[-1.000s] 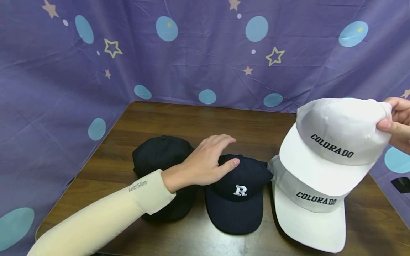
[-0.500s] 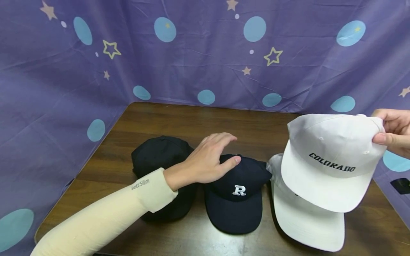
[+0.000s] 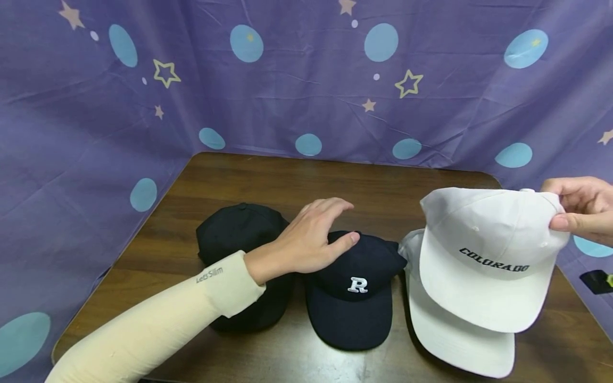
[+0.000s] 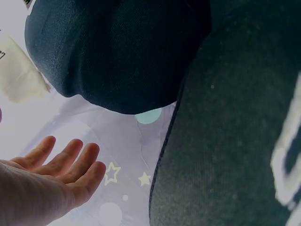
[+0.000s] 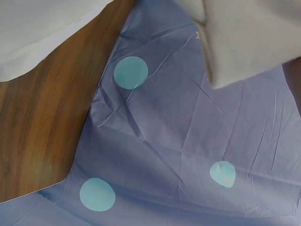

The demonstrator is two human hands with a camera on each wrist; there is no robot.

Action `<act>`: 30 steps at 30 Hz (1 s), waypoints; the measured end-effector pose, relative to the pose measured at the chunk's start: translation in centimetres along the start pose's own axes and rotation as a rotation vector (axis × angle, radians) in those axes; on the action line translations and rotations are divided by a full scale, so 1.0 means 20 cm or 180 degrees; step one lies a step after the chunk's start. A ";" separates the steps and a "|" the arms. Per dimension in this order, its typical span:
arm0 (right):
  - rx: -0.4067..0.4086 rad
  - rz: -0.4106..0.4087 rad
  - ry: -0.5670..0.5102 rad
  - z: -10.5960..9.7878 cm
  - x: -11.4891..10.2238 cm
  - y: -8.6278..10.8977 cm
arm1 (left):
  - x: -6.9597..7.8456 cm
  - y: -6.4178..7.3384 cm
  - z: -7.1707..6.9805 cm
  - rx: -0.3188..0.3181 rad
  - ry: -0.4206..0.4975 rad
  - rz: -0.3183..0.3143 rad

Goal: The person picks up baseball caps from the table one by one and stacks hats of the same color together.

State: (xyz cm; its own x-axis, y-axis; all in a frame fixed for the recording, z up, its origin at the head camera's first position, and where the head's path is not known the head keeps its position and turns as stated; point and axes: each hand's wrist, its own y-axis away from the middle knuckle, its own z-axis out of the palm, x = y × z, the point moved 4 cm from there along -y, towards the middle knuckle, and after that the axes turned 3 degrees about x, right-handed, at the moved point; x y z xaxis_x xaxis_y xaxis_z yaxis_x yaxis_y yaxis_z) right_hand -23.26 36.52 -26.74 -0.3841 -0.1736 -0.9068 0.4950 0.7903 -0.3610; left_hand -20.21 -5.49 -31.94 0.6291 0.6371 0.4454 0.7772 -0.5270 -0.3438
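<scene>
My right hand (image 3: 584,210) pinches the back of a white baseball cap (image 3: 488,229) lettered COLORADO, thumb on the outside of the crown. That cap is brim-forward and overlaps a second white baseball cap (image 3: 460,340) on the table, hiding most of its crown. Over the dark caps, my left hand (image 3: 311,242) is spread with thumb apart, holding nothing. Beneath its thumb lies a navy baseball cap (image 3: 349,324) with a white R. A black baseball cap (image 3: 241,229) sits to the left, partly behind my forearm. The left wrist view shows relaxed fingers (image 4: 77,160) beside dark cap fabric.
The caps stand in a row on a brown wooden table (image 3: 306,178). A purple curtain (image 3: 297,80) with stars and blue dots hangs behind and on the left. A small black object (image 3: 596,281) shows beyond the table's right edge.
My right hand has lowered the white cap and brought it slightly left, covering the lettering of the white cap below. The left hand has stayed nearly still.
</scene>
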 end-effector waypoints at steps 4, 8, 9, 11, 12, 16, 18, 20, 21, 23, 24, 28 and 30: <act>-0.0139 0.0266 0.0079 0.02 0.01 -0.01 | 0.00 0.00 0.00 -0.0012 0.0013 -0.0013; -0.0438 0.0427 -0.0061 0.07 0.04 -0.03 | 0.00 0.00 0.01 -0.0028 0.0028 -0.0017; -0.0518 0.0463 -0.0081 0.08 0.04 -0.03 | 0.00 0.00 0.01 -0.0031 0.0033 -0.0017; -0.0637 0.0579 -0.0087 0.11 0.06 -0.03 | 0.00 0.00 0.01 -0.0035 0.0034 -0.0017; -0.0681 0.0638 -0.0089 0.12 0.07 -0.03 | 0.00 0.00 0.01 -0.0035 0.0035 -0.0016; -0.0774 0.0896 -0.0049 0.15 0.10 -0.02 | 0.00 0.01 0.01 -0.0033 0.0038 -0.0017; -0.0757 0.0975 0.0030 0.15 0.12 0.00 | 0.00 0.01 0.01 -0.0038 0.0034 -0.0016; -0.0693 0.1062 0.0155 0.15 0.14 0.01 | 0.00 0.01 0.01 -0.0040 0.0030 -0.0016; -0.0634 0.1138 0.0225 0.15 0.15 0.02 | 0.00 0.01 0.01 -0.0040 0.0027 -0.0017; -0.0513 0.1336 0.0393 0.14 0.17 0.05 | 0.00 0.01 0.01 -0.0043 0.0024 -0.0026; -0.0475 0.1448 0.0425 0.14 0.18 0.06 | 0.00 0.01 0.01 -0.0043 0.0023 -0.0031; -0.0519 0.1649 0.0439 0.15 0.22 0.07 | -0.01 0.02 0.02 -0.0046 0.0020 -0.0049; -0.0526 0.1648 0.0438 0.16 0.23 0.08 | -0.02 0.02 0.02 -0.0043 0.0013 -0.0045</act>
State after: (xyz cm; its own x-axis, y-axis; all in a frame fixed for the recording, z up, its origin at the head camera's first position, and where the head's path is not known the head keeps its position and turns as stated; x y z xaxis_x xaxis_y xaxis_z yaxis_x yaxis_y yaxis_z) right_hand -21.84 35.08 -32.14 -0.2269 0.3312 -0.9159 0.5216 0.8355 0.1729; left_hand -20.07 -5.73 -32.49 0.6178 0.6422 0.4537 0.7858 -0.5254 -0.3263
